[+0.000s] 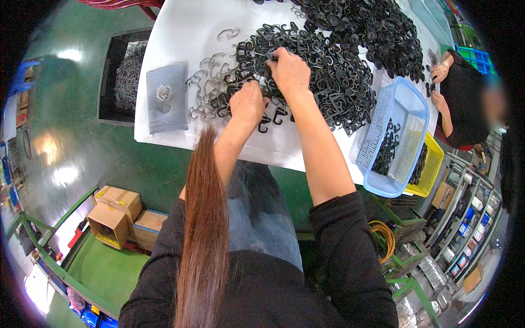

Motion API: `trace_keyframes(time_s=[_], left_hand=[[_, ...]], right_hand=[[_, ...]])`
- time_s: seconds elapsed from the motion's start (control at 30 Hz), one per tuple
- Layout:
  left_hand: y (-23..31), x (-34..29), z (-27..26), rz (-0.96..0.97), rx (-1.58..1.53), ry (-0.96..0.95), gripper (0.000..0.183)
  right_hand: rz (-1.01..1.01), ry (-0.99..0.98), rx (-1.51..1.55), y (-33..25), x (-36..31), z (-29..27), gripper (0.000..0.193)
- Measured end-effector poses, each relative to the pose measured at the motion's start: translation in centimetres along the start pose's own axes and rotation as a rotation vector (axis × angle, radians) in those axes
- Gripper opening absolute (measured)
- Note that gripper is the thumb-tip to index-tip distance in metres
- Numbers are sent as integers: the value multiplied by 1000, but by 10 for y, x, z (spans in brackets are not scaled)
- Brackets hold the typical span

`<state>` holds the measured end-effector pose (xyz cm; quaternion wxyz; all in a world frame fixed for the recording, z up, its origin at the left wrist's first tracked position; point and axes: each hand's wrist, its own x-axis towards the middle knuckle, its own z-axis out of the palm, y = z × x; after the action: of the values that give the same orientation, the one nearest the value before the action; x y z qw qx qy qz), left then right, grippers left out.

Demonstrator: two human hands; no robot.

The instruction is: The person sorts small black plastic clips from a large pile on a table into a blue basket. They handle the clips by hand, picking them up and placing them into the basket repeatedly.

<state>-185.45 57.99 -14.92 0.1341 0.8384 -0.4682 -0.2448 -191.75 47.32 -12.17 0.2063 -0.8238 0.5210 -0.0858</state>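
Observation:
A wide pile of black hook-shaped pieces (333, 82) covers the white table in front of me. My right hand (291, 74) is over the pile, its fingertips pinched around a small dark piece. Lower and to the left, my left hand (249, 103) is closed at the pile's near edge; the back of the hand hides what its fingers hold, if anything. Bent silvery wire clips (205, 98) lie loose left of that hand, some mixed in with the black pieces. A few black hooks (264, 123) lie apart on the bare white surface (279, 145) below my hands.
A grey sheet (167, 109) bearing a small metal clump lies at left. Beyond the table edge stands a dark crate (128, 76) of wire pieces. At right, a blue basket (413, 98) holds black pieces beside a yellow basket (435, 164). Another person's hands (439, 72) work at the far right.

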Motion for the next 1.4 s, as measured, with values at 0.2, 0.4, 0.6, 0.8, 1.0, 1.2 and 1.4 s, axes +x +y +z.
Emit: trace_keyframes(time_s=[0.2, 0.4, 0.6, 0.8, 1.0, 1.2, 1.4], left_hand=[[-20, 3, -16, 87, -322, 46, 26], [-44, 9, -42, -24, -409, 39, 29], [-66, 11, -47, -285, -937, -300, 30], [-69, 6, -54, -241, -886, -248, 28], [-70, -3, -72, -228, -1821, -450, 29], [-62, -2, -69, -323, -1590, -315, 30], [-51, 0, -64, -243, -1568, -473, 37]], right_hand=[[278, -307, 1017, 24, -13, -40, 27], [388, -256, 850, 43, -38, -31, 19], [458, -384, 1712, 63, -70, -52, 27], [251, -529, 802, 43, -47, -24, 19], [-153, -208, -56, 7, -47, 13, 20], [229, -413, 591, 38, -48, -21, 21], [409, -588, 1414, 75, -80, -60, 18]])
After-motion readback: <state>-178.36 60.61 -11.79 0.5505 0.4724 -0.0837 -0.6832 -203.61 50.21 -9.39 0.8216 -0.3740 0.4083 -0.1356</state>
